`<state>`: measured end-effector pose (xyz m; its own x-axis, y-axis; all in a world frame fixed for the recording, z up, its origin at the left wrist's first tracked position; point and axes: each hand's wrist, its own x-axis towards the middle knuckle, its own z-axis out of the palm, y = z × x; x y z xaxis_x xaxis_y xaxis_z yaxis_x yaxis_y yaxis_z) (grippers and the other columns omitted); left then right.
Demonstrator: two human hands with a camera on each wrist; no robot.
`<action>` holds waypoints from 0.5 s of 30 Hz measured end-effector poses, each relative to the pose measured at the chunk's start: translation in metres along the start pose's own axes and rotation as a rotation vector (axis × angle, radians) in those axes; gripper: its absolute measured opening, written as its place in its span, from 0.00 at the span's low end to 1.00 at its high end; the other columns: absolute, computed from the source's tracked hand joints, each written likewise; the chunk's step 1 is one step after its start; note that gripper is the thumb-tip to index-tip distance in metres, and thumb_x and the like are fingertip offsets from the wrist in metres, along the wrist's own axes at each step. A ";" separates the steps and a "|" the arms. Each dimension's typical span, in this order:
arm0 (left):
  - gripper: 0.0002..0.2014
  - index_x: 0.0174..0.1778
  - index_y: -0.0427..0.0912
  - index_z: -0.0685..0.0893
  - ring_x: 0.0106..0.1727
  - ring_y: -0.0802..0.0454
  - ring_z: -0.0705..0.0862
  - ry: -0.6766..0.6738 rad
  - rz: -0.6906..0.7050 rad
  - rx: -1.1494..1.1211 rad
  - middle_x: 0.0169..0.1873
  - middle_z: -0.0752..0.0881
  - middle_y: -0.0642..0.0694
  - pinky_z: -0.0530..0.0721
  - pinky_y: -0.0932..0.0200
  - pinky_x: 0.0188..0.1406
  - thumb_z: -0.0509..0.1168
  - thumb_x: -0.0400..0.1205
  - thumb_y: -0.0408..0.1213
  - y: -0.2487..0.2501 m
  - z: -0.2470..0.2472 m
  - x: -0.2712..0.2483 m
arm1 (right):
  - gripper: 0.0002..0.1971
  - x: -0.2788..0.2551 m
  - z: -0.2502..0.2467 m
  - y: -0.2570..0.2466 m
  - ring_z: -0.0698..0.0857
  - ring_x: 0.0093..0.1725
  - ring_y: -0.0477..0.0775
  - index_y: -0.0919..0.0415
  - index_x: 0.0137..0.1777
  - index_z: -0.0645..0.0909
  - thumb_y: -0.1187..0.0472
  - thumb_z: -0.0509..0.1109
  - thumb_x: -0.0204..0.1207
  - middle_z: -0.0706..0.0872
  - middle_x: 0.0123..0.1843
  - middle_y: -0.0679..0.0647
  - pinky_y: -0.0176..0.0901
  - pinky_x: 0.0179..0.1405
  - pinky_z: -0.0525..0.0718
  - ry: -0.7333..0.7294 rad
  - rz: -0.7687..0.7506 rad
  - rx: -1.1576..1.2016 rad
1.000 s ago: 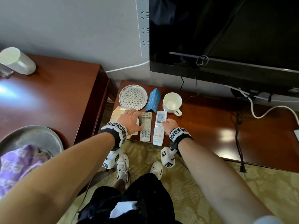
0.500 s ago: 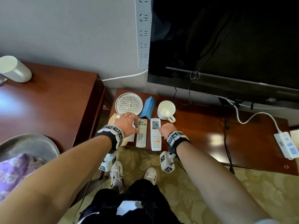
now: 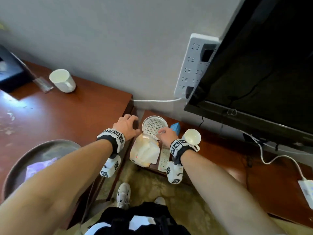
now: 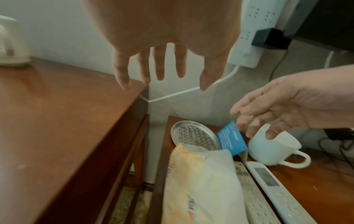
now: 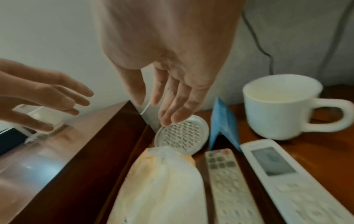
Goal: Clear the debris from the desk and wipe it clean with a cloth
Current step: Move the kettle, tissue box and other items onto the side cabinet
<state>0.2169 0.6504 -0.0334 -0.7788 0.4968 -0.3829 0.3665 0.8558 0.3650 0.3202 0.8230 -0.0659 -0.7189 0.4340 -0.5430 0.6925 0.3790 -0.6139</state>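
— Your left hand (image 3: 126, 125) hovers over the table (image 3: 71, 116) corner, fingers spread, holding nothing. And the right?

— Your right hand (image 3: 166, 134) hangs relaxed, empty, above the perforated dish (image 3: 153, 126). The purple cloth (image 3: 39, 167) lies in the metal basin (image 3: 22, 158).

Grey remote (image 3: 164, 158) mostly hidden behind right wrist in head view; tissue pack (image 5: 161, 186) print blurred, possibly red lettering, unreadable.
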 end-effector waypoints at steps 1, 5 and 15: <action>0.30 0.77 0.53 0.70 0.76 0.43 0.68 0.023 -0.017 -0.012 0.78 0.67 0.46 0.74 0.40 0.71 0.68 0.79 0.51 -0.009 -0.009 -0.001 | 0.08 0.002 0.003 -0.014 0.87 0.57 0.58 0.53 0.55 0.84 0.58 0.73 0.76 0.88 0.58 0.55 0.47 0.62 0.82 0.001 -0.027 -0.012; 0.28 0.76 0.54 0.70 0.76 0.43 0.67 0.101 -0.097 -0.055 0.77 0.67 0.47 0.73 0.40 0.71 0.67 0.80 0.50 -0.048 -0.043 -0.010 | 0.12 0.011 0.018 -0.070 0.86 0.58 0.58 0.58 0.60 0.84 0.60 0.73 0.77 0.88 0.55 0.56 0.41 0.57 0.78 -0.003 -0.132 -0.073; 0.27 0.76 0.54 0.70 0.76 0.43 0.68 0.255 -0.298 -0.121 0.77 0.68 0.46 0.74 0.39 0.71 0.66 0.80 0.51 -0.151 -0.097 -0.034 | 0.16 0.032 0.081 -0.188 0.84 0.60 0.56 0.55 0.62 0.80 0.55 0.74 0.76 0.84 0.51 0.50 0.46 0.64 0.79 -0.042 -0.315 -0.194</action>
<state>0.1385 0.4908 0.0072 -0.9486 0.1654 -0.2699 0.0552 0.9261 0.3733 0.1623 0.6990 -0.0142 -0.8977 0.2390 -0.3702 0.4326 0.6382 -0.6369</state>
